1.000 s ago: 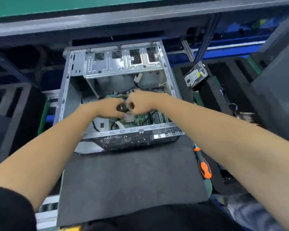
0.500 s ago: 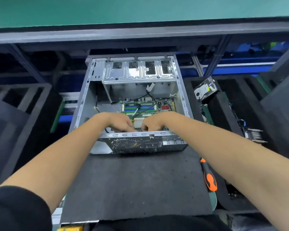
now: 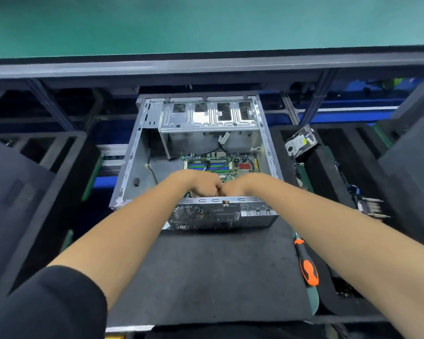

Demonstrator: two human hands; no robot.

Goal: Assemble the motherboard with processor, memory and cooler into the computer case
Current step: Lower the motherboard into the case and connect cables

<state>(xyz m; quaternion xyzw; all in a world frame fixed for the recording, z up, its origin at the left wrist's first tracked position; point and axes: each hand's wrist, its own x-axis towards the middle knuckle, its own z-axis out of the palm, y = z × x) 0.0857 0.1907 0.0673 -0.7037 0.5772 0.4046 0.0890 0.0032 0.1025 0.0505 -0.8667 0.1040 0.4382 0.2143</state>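
The open metal computer case lies on a dark mat, its rear port panel toward me. Inside it lies the green motherboard, with blue and green memory slots and black cables crossing it. My left hand and my right hand are both inside the case, over the board's near part. Their knuckles meet just behind the near rim. The fingers curl downward and are hidden by the rim and the hands themselves, so I cannot tell what they hold. Processor and cooler are not visible.
A silver drive cage spans the case's far end. An orange and black screwdriver lies at the mat's right edge. Black foam trays stand on both sides; the right one holds a hard drive and other parts.
Both hands have moved from the middle of the board toward me, down to the case's near rim, and closed together. The camera has tilted up, so the case sits lower in view.
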